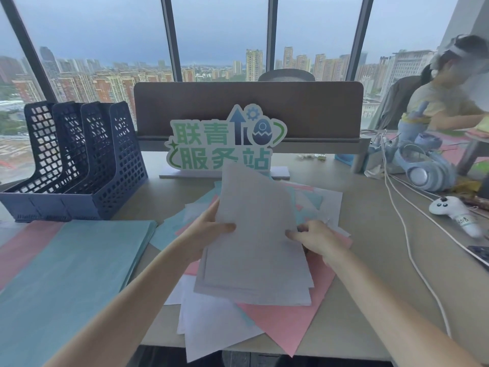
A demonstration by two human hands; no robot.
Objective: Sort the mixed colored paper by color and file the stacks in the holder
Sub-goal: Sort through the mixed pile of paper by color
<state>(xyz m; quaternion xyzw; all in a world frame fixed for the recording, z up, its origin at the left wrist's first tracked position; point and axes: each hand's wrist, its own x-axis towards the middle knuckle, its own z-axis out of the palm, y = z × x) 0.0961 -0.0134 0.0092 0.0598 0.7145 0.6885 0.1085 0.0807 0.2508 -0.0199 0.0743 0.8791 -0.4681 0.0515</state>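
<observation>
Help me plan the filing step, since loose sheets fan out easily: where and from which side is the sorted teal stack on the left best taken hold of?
Probably at the long right edge of the teal stack, nearest the mixed pile. The sheet edges look squared up there, and that side is bare desk. A hand coming from the right could slide fingers under and pinch the whole stack. Its left side lies over pink paper, so lifting there risks catching that too.

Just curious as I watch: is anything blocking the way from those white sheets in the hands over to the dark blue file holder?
Nothing visible: the white paper sheets are held above the mixed pile, and the dark blue plastic mesh file holder stands open-topped at back left.
</observation>
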